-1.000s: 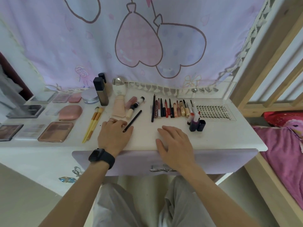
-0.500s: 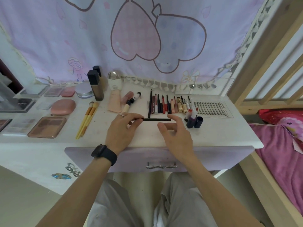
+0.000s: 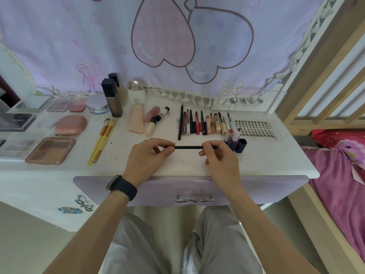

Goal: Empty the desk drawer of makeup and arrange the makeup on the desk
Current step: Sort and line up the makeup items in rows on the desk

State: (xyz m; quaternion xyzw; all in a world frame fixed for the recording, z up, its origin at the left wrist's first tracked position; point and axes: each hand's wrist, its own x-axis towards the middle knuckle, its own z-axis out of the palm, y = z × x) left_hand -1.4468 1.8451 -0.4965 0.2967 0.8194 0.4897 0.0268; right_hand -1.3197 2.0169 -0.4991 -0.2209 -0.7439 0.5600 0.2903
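Observation:
A thin black makeup pencil [image 3: 188,147] lies level just above the white desk [image 3: 262,161], held at both ends. My left hand [image 3: 147,158] pinches its left end and my right hand [image 3: 217,156] pinches its right end. Behind the pencil runs a row of lip and eye pencils and tubes [image 3: 205,123]. The lilac desk drawer [image 3: 256,191] below my wrists is pushed in, its handle [image 3: 194,198] showing.
Palettes and compacts [image 3: 50,150] lie at the left with two yellow brushes [image 3: 101,140], bottles [image 3: 113,99] at the back, a lash tray [image 3: 256,129] and small dark bottles [image 3: 236,143] at the right. A bed with pink bedding [image 3: 339,175] borders the desk's right side.
My left hand picked the black pencil up from the desk and turned it level. My right hand rose from the desk and took hold of its other end.

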